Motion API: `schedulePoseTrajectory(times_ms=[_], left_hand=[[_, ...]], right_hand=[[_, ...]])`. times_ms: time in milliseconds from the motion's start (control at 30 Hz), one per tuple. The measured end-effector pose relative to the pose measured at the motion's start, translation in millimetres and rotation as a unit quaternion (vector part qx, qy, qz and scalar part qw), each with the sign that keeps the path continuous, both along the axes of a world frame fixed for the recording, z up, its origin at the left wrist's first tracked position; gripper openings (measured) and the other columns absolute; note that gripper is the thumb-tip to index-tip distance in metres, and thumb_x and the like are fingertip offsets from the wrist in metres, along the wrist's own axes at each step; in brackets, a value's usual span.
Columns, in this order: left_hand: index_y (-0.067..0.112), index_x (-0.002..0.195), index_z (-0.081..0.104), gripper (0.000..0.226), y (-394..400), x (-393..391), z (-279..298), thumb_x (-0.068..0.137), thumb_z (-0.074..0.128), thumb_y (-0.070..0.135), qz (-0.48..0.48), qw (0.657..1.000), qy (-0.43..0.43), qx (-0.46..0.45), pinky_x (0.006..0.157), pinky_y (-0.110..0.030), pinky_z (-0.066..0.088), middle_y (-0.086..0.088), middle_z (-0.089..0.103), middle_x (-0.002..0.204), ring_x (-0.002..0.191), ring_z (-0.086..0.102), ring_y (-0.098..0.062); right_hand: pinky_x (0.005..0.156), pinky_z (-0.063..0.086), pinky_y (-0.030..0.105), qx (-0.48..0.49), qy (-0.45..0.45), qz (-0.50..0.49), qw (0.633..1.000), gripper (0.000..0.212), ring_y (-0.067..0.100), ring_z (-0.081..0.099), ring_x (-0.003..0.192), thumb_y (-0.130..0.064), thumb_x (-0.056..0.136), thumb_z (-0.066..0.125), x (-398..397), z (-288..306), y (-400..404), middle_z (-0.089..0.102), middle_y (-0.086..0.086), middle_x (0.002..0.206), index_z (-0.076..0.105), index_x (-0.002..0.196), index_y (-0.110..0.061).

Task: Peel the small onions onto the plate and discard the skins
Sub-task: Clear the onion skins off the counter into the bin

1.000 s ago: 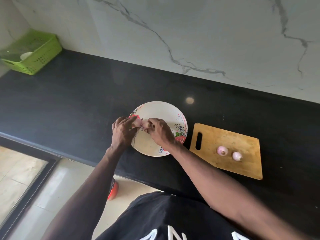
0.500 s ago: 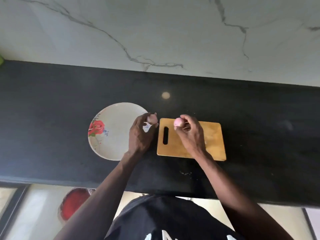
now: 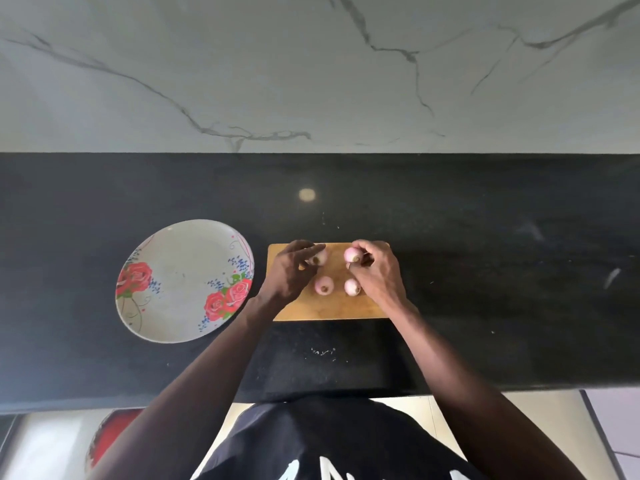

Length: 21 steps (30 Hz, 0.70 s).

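Four small pinkish onions lie on the wooden cutting board. My left hand reaches over the board's left part, its straight fingers lying on the upper left onion. With curled fingertips, my right hand pinches the upper right onion. Two more onions sit free between my hands. The floral plate stands left of the board with nothing on it.
The black counter runs under a marble wall. A few tiny skin flecks lie in front of the board. Below the counter's front edge, a red object sits on the floor.
Both hands left the plate, each carrying an onion to the board, and lowered them beside the two others. The camera view swung right, so the green basket is out of sight.
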<state>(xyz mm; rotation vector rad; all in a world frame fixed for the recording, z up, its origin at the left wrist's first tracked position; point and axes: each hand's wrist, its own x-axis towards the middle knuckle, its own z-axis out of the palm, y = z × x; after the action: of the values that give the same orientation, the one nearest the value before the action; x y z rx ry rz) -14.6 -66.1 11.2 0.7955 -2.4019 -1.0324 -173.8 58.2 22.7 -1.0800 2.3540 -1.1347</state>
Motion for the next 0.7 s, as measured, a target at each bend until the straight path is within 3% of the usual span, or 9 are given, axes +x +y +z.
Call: schedulePoseTrajectory(times_ms=[100, 300, 500, 700], left_hand=[[0.004, 0.125, 0.069, 0.049, -4.8, -3.7, 0.1, 0.079, 0.072, -0.011, -0.012, 1.000, -0.008, 0.002, 0.076, -0.003, 0.043, -0.012, 0.065, 0.120, 0.087, 0.062, -0.019], [0.002, 0.125, 0.068, 0.047, -7.3, -5.9, -2.4, 0.079, 0.074, -0.006, -0.027, 0.999, -0.029, 0.011, 0.077, -0.002, 0.040, -0.011, 0.062, 0.121, 0.089, 0.057, -0.015], [0.004, 0.129, 0.065, 0.049, -7.2, -3.7, -1.8, 0.081, 0.076, 0.000, -0.030, 0.999, -0.033, 0.028, 0.085, -0.028, 0.050, -0.013, 0.061, 0.126, 0.098, 0.062, -0.023], [0.004, 0.133, 0.062, 0.058, -7.0, 0.3, 3.7, 0.077, 0.064, 0.018, -0.042, 0.997, -0.049, 0.039, 0.089, -0.036, 0.054, -0.013, 0.058, 0.130, 0.104, 0.063, -0.027]], right_hand=[[0.078, 0.035, 0.000, 0.004, 0.004, 0.010, 1.000, 0.035, 0.012, 0.059, 0.094, -0.003, 0.074, 0.078, -2.5, -6.7, -4.3, 0.062, 0.002, 0.104, 0.071, 0.106, -0.014], [0.086, 0.044, 0.016, -0.006, 0.010, 0.029, 1.000, 0.042, 0.014, 0.060, 0.099, -0.005, 0.075, 0.080, -1.7, -15.7, -4.5, 0.062, 0.002, 0.108, 0.069, 0.114, -0.015], [0.092, 0.049, 0.023, -0.004, -0.006, 0.027, 1.000, 0.049, 0.012, 0.060, 0.103, -0.008, 0.072, 0.082, -1.4, -16.1, -2.0, 0.062, 0.001, 0.114, 0.067, 0.118, -0.018], [0.093, 0.047, 0.020, -0.012, 0.004, 0.029, 1.000, 0.048, 0.012, 0.060, 0.103, -0.007, 0.074, 0.082, -0.7, -15.0, 0.2, 0.063, 0.003, 0.117, 0.067, 0.120, -0.015]])
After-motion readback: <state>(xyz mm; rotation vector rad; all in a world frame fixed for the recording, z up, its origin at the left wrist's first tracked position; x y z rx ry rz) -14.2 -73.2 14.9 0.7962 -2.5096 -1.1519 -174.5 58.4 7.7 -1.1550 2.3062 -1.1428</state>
